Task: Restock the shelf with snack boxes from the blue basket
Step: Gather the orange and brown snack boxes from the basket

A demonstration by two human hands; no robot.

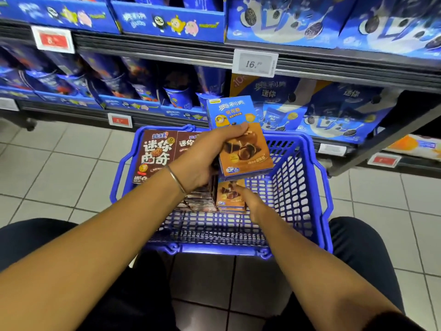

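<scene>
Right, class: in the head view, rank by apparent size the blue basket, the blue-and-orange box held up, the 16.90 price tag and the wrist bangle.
1. blue basket
2. blue-and-orange box, gripped in the left hand; lifted nearer the camera, so somewhat flattered
3. 16.90 price tag, farther off on the shelf edge
4. wrist bangle, thinnest

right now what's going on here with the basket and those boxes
A person crouches over a blue basket on the tiled floor in front of a snack shelf. The left hand holds a blue and orange snack box lifted above the basket. The right hand reaches down to a matching box in the basket, beside brown cookie boxes. Nothing has gone onto the shelf yet.
</scene>
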